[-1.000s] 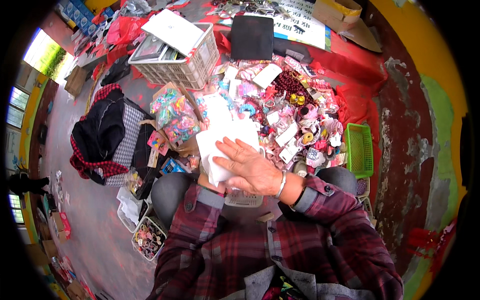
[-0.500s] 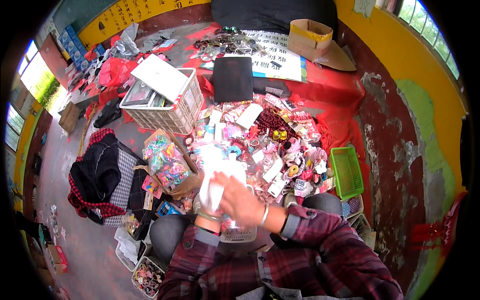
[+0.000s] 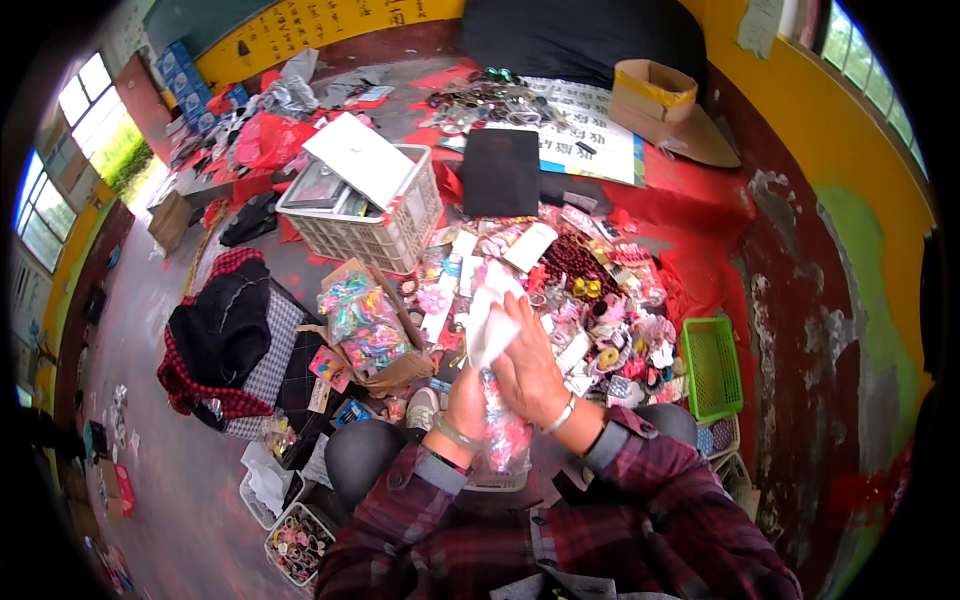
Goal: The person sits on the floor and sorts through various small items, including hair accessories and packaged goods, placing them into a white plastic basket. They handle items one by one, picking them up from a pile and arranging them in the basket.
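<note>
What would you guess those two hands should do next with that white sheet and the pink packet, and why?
Probably lower the pair into the small basket on the lap. The right hand presses the white sheet from one side, the left hand grips the pink packet from the other, and the packet already hangs just above that basket.

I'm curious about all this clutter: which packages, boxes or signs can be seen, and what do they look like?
Clear packet: between both hands, pink bits inside.
Cardboard box: far right, brown, yellow tape.
White poster: flat beside it, dark lettering.
Yellow banner: back wall, dark characters.
Blue cartons: stacked far left.
</note>
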### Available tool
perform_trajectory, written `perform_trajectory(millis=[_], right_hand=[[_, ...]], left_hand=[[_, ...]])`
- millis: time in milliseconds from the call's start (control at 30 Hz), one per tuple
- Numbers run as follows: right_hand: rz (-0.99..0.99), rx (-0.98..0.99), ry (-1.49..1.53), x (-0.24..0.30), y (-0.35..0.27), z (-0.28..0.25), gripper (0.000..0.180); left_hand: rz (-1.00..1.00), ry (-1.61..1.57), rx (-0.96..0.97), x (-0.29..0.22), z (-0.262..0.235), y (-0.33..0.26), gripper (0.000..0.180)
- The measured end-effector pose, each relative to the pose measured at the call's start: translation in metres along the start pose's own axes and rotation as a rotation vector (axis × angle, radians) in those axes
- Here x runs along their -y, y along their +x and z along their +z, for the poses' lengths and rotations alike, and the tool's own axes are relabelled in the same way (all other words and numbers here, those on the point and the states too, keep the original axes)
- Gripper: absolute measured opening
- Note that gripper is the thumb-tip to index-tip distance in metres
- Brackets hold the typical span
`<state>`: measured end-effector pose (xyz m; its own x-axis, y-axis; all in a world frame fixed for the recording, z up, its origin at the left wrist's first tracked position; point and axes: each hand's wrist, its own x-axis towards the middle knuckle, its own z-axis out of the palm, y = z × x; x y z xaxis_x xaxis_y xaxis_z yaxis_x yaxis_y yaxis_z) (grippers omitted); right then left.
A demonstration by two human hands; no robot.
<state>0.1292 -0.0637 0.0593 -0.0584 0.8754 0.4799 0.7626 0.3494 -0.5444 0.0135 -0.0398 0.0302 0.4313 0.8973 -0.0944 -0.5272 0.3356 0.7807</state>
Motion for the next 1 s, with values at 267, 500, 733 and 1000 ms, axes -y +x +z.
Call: perform_trajectory(millis=[267, 500, 733, 1000], right_hand=[[-0.129, 0.148, 0.146, 0.043, -0.016, 0.001, 0.050], [0.074, -0.115, 0.045, -0.021, 0.040, -0.003, 0.048], [-0.082, 0.182, 0.149, 0.030, -0.014, 0.037, 0.057], [0.095, -0.033, 0.039, -0.006, 0.027, 0.015, 0.055]], left_hand=[[-0.114, -0.173, 0.216, -0.046, -0.023, 0.040, 0.050], [-0.417, -0.298, 0.098, -0.022, 0.024, 0.009, 0.049], [-0.205, -0.321, -0.177, -0.008, -0.046, 0.012, 0.053], [-0.048, 0.149, 0.211, 0.020, -0.028, 0.027, 0.050]])
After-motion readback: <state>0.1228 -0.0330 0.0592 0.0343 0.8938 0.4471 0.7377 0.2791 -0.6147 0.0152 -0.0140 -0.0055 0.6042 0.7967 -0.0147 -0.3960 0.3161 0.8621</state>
